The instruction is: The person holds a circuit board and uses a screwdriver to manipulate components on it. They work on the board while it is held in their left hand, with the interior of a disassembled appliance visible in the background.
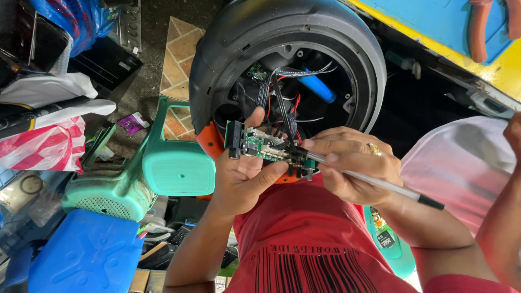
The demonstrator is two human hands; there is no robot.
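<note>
Here, nearest me, my left hand (244,176) closes around a green circuit board (263,145), thumb over its top edge. My right hand (353,165) pinches a pen (380,184), tip touching the board's right end. Black and red wires (279,106) run from the board into the open hub of a black wheel (282,59) behind. A green stool (141,179) lies left.

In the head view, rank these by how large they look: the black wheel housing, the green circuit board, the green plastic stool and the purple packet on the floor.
Largest to smallest, as they look:
1. Black wheel housing
2. Green plastic stool, though it lies farther from the camera, so its true size is unsure
3. Green circuit board, held in the left hand
4. Purple packet
</note>
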